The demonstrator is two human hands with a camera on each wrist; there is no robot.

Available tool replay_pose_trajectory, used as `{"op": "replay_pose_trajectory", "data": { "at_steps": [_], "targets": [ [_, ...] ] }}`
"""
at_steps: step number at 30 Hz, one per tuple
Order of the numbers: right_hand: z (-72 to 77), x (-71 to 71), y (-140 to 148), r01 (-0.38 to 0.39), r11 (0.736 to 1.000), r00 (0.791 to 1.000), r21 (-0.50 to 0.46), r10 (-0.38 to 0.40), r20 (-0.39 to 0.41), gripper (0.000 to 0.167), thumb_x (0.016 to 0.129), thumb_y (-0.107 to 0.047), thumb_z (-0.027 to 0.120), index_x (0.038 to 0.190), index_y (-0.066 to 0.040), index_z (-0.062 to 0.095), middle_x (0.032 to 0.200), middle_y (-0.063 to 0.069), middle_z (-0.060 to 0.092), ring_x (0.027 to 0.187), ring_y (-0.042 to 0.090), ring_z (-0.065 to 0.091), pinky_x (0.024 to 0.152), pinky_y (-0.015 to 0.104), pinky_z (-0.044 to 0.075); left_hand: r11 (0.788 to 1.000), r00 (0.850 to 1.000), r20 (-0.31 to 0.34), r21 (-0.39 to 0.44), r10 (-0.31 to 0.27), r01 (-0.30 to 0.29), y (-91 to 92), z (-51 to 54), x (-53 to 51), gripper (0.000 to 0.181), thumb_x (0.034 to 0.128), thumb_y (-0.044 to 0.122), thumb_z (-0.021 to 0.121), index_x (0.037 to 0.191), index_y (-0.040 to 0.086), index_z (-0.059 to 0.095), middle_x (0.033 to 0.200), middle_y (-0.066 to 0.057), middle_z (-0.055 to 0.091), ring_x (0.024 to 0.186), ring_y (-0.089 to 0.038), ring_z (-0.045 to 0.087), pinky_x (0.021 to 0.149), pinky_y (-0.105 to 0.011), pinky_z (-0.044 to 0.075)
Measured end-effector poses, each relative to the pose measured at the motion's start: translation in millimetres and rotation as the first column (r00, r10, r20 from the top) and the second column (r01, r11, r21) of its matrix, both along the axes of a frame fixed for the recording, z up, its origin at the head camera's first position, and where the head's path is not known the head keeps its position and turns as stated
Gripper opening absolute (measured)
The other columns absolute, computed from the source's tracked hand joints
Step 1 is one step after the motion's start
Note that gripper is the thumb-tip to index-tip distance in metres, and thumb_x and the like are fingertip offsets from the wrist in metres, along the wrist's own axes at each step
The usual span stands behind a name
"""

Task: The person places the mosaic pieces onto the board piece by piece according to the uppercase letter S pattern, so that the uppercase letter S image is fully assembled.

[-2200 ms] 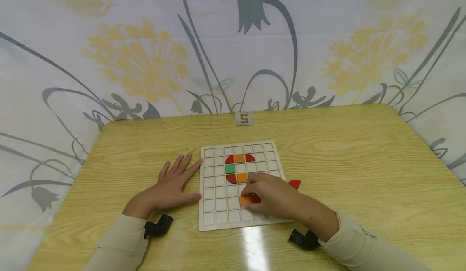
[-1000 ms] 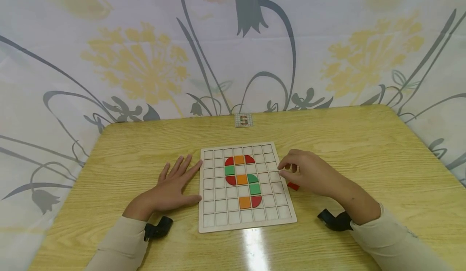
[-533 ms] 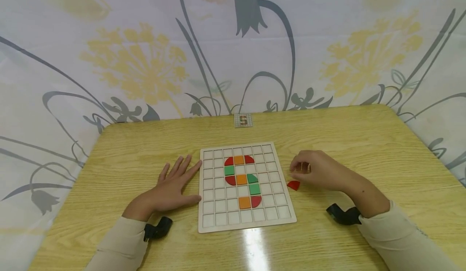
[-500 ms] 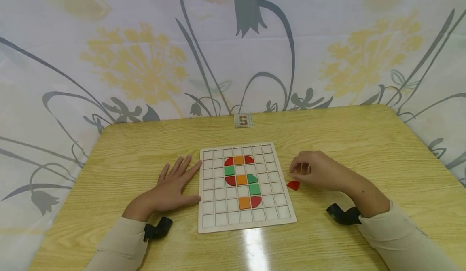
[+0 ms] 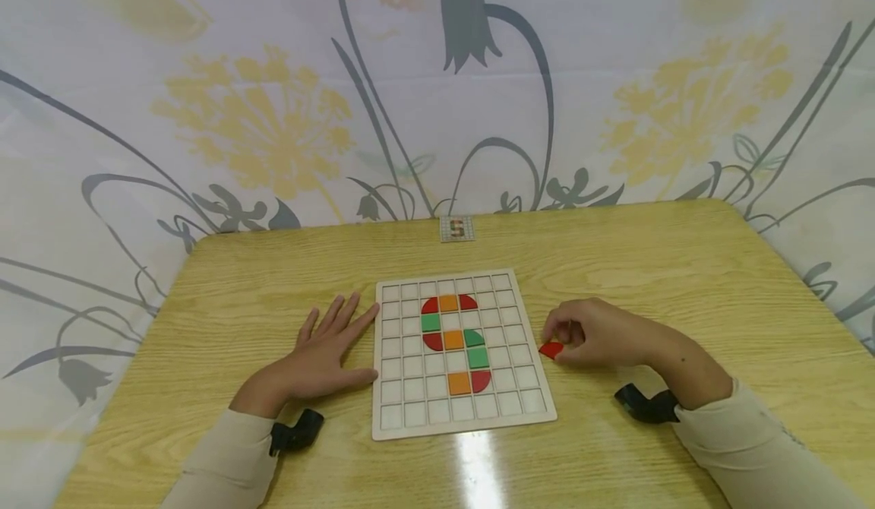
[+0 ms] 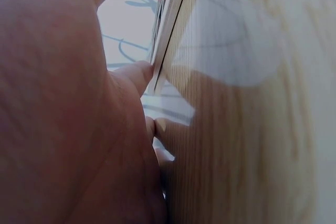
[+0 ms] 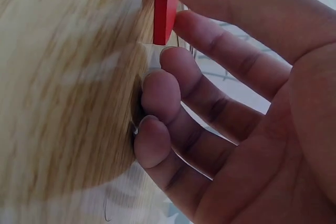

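A white grid board (image 5: pixel 410 418) lies on the table, with red, orange and green tiles forming an S shape. My left hand (image 5: pixel 321 357) lies spread on the wood at the board's left side, thumb and index fingertip against its edge; the left wrist view shows that contact along the board's rim (image 6: pixel 170 19). Just off the board's right edge is a loose red quarter-circle tile (image 5: pixel 550 350). My right hand (image 5: pixel 595 334) pinches this tile between thumb and index finger. In the right wrist view, the red tile (image 7: pixel 164 14) is by the thumb tip, the other fingers curled near the wood.
A small card (image 5: pixel 456 228) printed with an S on a grid lies at the table's back edge. Behind the wooden table (image 5: pixel 649 266) hangs a flower-patterned cloth (image 5: pixel 410 76). Black wrist cameras (image 5: pixel 645 404) sit under both wrists.
My right hand has left the orange tile on the board, moved right, and come down onto the loose red tile, its thumb and index finger closing about it. My left hand has stayed put.
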State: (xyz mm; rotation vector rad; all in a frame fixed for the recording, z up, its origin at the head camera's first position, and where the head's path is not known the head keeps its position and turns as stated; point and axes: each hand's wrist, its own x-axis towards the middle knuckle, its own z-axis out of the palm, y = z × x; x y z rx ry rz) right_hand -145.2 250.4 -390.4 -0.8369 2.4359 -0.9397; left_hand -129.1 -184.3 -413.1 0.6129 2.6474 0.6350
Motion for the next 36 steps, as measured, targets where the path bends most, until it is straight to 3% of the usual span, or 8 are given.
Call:
{"op": "replay_pose_trajectory", "data": {
  "at_steps": [25,36],
  "targets": [
    [-5.6,1.2,-5.5,-0.001,0.999,0.999,0.040,0.003,-0.049,0.019,0.084,-0.003,0.075,0.093,-0.015,0.064,0.082,-0.003,0.057,0.067,0.004,0.048,0.058,0.021,0.046,1.000,1.000,0.015,0.012,0.004,-0.004,-1.3,0.0,0.3,0.093,0.0912,0.056,0.064,0.163,0.026,0.012,0.170,-0.009,-0.006,0.156,-0.036,-0.012,0.119,-0.061,-0.015],
    [-2.1,4.2,-8.8,0.005,0.999,1.000,0.047,-0.003,-0.027,0.016,0.088,-0.007,0.074,0.095,-0.015,0.062,0.084,-0.005,0.059,0.066,0.004,0.049,0.059,0.021,0.046,1.000,1.000,0.007,0.014,0.002,-0.003,-1.1,-0.6,-0.2,0.093,0.0910,0.056,0.064,0.163,0.026,0.013,0.170,-0.010,-0.006,0.156,-0.036,-0.012,0.119,-0.061,-0.015]
  ]
}}
